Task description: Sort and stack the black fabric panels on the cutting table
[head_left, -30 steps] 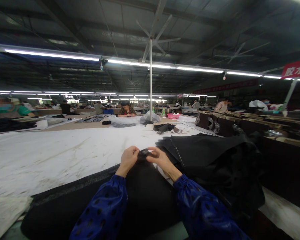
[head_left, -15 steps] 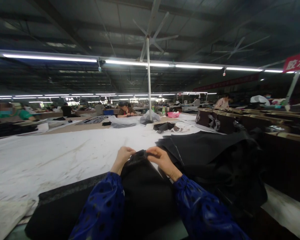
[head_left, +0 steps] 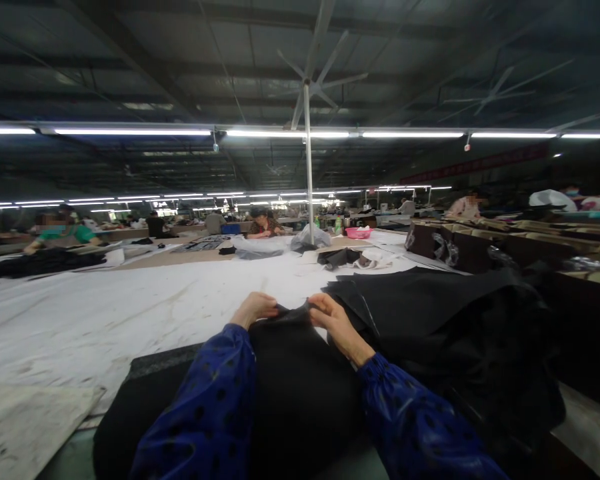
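A black fabric piece (head_left: 300,380) hangs between my two hands and runs down toward my body. My left hand (head_left: 255,308) pinches its far edge at the left corner. At the right corner, my right hand (head_left: 337,325) grips the same edge between thumb and fingers. The edge sags slightly between them. Under my left forearm lies more black fabric (head_left: 150,387) with a greyish strip along its far edge. Close by my right hand spreads a pile of black fabric sheets (head_left: 430,300). Both forearms wear blue dotted sleeves.
White sheeting (head_left: 170,293) with stains covers the table. Farther back are a pink basin (head_left: 359,233), a plastic bag (head_left: 313,238) and dark scraps (head_left: 339,257). Brown box-like panels (head_left: 480,247) stand at right. A white pole (head_left: 309,160) rises ahead; co-workers sit beyond.
The view has turned a little left. The fabric's far edge, folded over in a small bunch before, is now spread wider between my hands, which are slightly farther apart.
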The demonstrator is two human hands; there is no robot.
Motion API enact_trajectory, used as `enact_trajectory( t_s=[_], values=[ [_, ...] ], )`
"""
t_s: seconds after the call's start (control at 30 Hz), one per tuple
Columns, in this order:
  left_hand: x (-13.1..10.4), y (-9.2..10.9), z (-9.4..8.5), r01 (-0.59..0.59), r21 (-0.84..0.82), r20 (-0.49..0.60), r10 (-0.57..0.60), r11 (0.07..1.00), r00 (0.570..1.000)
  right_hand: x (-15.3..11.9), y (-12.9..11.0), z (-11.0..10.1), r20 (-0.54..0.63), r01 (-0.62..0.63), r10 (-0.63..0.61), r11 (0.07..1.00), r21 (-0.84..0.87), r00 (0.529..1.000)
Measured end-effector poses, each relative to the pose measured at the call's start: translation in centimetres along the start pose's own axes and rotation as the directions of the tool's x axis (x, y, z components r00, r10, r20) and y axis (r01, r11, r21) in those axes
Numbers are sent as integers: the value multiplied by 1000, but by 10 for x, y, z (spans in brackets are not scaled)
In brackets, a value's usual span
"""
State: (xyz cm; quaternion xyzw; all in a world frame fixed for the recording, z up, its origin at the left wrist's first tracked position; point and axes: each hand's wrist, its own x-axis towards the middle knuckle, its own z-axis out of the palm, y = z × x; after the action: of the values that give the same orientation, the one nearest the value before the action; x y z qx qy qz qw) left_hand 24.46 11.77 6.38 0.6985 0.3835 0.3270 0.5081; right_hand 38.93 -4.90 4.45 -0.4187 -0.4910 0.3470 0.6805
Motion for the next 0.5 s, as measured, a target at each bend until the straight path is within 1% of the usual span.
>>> enact_trajectory(
  t_s=[0.07,0.1,0.13,0.17,0.23,0.3,0.33,0.4,0.43,0.47,0.5],
  values=[
    [-2,9,0,-9,36,62,7,999,998,-2,-3,1,18,-23,23,1000,-18,1000],
    [-3,14,0,-21,62,74,16,998,997,-3,-4,2,23,-34,35,999,-36,999],
    [-5,20,-2,-44,89,62,38,995,997,-4,-5,3,25,-43,44,998,-55,999],
    [-7,26,-4,-71,120,29,68,990,997,-4,-6,4,23,-50,52,996,-73,998],
    [-15,38,-10,-124,191,-87,142,974,986,-5,-6,4,5,-60,60,994,-90,998],
    [-32,44,-14,-154,265,-216,214,952,953,-3,-3,3,-18,-64,63,994,-87,998],
    [-44,43,-14,-158,296,-263,239,942,935,-2,-2,2,-28,-61,59,995,-84,998],
    [-74,32,-6,-165,343,-291,272,925,918,2,2,0,-51,-36,32,995,-96,998],
    [-91,22,1,-173,354,-273,279,919,921,3,3,0,-60,-19,12,993,-116,998],
    [-108,11,10,-199,357,-232,293,913,928,5,3,0,-65,-2,-8,990,-142,998],
    [-124,0,21,-224,322,-221,304,920,927,5,2,0,-63,14,-26,984,-178,998]
  ],
)
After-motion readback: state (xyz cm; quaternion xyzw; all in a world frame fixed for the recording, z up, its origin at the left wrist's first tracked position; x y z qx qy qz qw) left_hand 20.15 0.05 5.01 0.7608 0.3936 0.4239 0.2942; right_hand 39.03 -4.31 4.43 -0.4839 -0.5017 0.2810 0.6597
